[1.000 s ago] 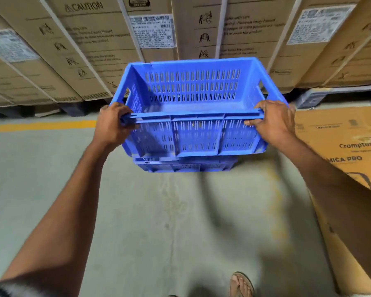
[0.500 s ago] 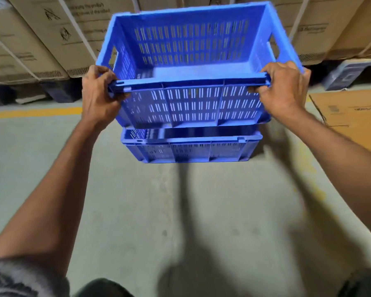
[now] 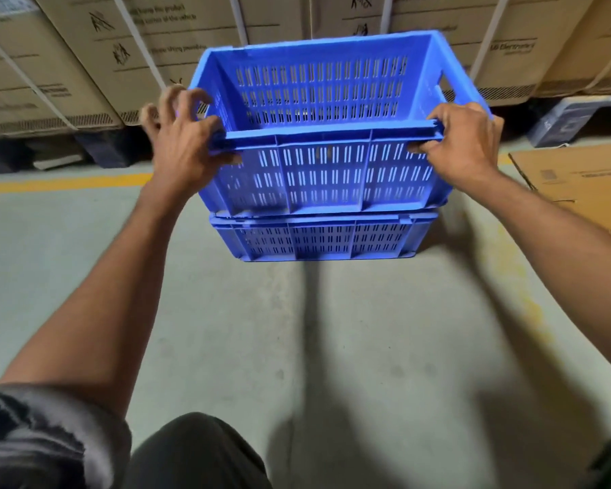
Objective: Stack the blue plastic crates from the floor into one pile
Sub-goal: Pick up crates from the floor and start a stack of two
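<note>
Left hand: the left hand (image 3: 182,142) is at the near-left corner of the upper blue crate (image 3: 323,171), arm stretched forward. Its fingers (image 3: 177,100) are spread and lifted off the rim, blurred; only the thumb side lies against the near rim, so the hand is loosened, not clamped.
Right hand: the right hand (image 3: 461,142) is closed around the near-right corner of the same rim, fingers curled under the lip and thumb on top, arm extended.
Upper crate: slotted walls, upright, its base sitting in the mouth of the lower blue crate (image 3: 318,238). Nothing shows inside it.
Lower crate: stands on the grey concrete floor (image 3: 226,347), edges lined up with the crate above; its inside is hidden.
Surroundings: strapped cardboard cartons (image 3: 85,65) on pallets just behind the pile, a yellow floor line (image 3: 64,181) at left, and a flattened cardboard box (image 3: 579,178) on the floor at right.
Person: a dark-trousered knee (image 3: 198,450) shows at the bottom edge.
</note>
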The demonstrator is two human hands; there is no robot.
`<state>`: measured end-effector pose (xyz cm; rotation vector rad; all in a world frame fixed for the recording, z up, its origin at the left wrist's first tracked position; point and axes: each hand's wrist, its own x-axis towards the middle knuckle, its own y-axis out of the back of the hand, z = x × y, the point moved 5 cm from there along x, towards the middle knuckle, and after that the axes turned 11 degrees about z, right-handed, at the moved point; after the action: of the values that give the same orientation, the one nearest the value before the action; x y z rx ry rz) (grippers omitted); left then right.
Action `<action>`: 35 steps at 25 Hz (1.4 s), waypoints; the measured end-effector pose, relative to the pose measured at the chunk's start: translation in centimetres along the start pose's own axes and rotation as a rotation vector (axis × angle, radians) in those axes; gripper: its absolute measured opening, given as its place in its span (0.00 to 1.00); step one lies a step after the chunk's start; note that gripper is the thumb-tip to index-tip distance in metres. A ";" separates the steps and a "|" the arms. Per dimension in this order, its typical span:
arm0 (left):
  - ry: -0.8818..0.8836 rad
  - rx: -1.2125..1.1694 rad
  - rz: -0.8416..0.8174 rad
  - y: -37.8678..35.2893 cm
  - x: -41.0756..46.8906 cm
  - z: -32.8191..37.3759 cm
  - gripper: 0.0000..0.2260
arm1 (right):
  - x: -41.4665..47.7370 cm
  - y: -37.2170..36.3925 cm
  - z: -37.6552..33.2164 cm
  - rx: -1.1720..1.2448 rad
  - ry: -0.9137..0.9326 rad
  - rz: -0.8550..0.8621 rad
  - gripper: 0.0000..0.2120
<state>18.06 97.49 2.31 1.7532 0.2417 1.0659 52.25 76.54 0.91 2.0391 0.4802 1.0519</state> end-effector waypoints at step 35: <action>-0.091 -0.153 0.217 -0.7 -6.1 8.0 0.16 | -9.4 -2.7 -6.8 -0.169 0.543 0.238 0.17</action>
<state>20.69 88.82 -2.25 1.7113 -0.0869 1.1237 41.31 75.52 -3.66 1.6755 0.4050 1.7442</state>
